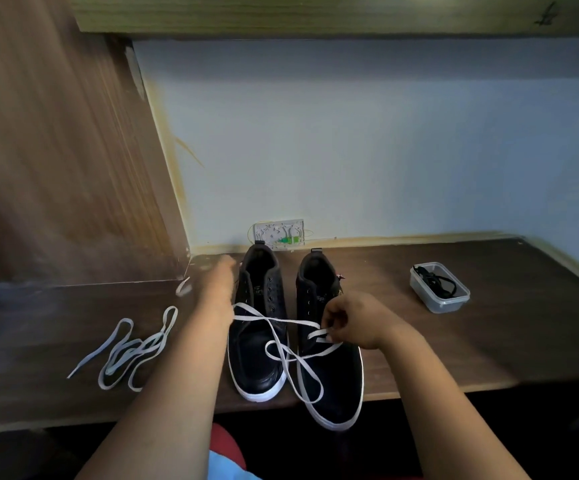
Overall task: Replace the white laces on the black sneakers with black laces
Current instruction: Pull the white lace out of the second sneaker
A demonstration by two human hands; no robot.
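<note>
Two black sneakers stand side by side, toes toward me, on the dark wooden surface (489,323) as I work the last white lace out. My right hand (354,320) is curled over the right sneaker (329,382), pinching the white lace (281,344) just above its lower eyelets. That lace trails in loose loops across both shoes and runs up toward my left hand (220,289), which reaches along the outer side of the left sneaker (257,341). The left hand is blurred; I cannot tell whether it holds the lace or only brushes it.

The left sneaker's eyelets look bare. A second white lace (132,348), already free, lies in a tangle on the surface well to the left of the shoes. A short white piece (183,286) near the back corner is too blurred to name.

The black laces (435,282) wait coiled in a clear plastic container (454,299), untouched, well to the right of the shoes. A white wall socket plate (279,233) sits behind the sneakers.

By my reading, unlacing is nearly done: the lace seems held by only the lowest eyelets of the right sneaker. The next move calls for drawing it clear of those holes, setting it with the other, then reaching right for the container. The loose loops could snag on the left shoe as the lace comes away.
</note>
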